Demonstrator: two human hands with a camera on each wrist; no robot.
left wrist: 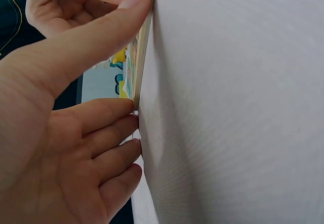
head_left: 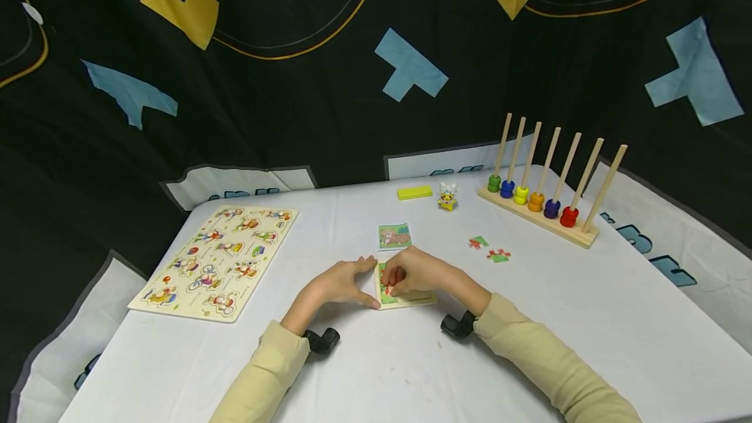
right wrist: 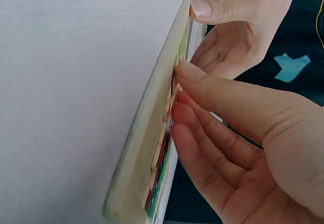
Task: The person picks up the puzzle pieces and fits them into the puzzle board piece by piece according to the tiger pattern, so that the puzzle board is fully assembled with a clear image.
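A small wooden jigsaw tray (head_left: 411,301) lies at the table's middle, with green and red pieces in its left part. My left hand (head_left: 339,282) rests along the tray's left side, thumb at the near corner and index fingertip at the far one, fingers fairly straight. Over the tray, my right hand (head_left: 420,271) pinches a red-and-green jigsaw piece (head_left: 386,291) between thumb and fingers, low against the tray. The fingers partly hide this piece. Two loose clumps of jigsaw pieces, one (head_left: 478,242) farther back and one (head_left: 499,256) nearer, lie to the right.
A picture card (head_left: 394,236) lies just behind the tray. A large wooden picture board (head_left: 220,263) is at left. Behind stand a yellow block (head_left: 414,192) and a small figurine (head_left: 447,196). A peg rack (head_left: 537,211) with coloured beads stands at back right.
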